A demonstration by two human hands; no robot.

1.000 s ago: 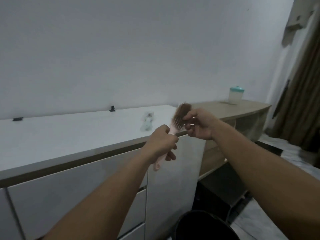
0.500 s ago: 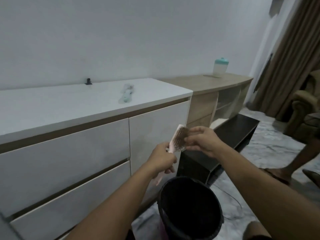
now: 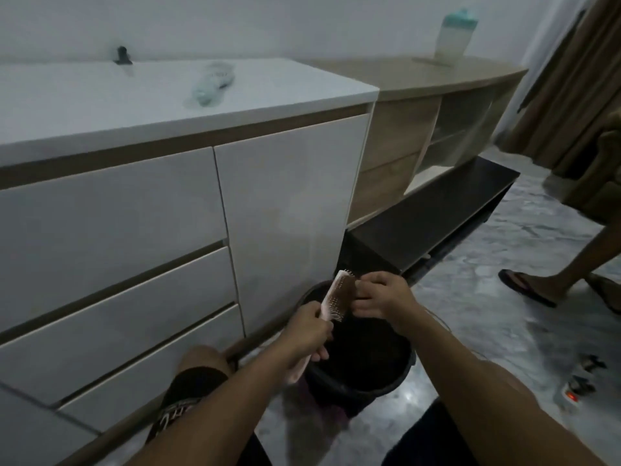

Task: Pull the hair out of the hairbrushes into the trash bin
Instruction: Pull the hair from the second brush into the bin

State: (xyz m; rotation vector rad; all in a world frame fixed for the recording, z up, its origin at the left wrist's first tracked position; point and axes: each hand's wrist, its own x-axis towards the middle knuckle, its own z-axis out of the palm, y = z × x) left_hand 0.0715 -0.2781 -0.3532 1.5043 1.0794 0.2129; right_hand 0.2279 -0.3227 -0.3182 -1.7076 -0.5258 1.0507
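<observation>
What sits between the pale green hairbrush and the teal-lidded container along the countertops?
Nothing: in the head view, bare white countertop and wooden countertop run from the pale green hairbrush to the teal-lidded container.

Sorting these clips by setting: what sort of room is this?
Probably a living room at home: a white drawer cabinet beside a low wooden shelf unit, brown curtains and a marble-look floor.
</observation>
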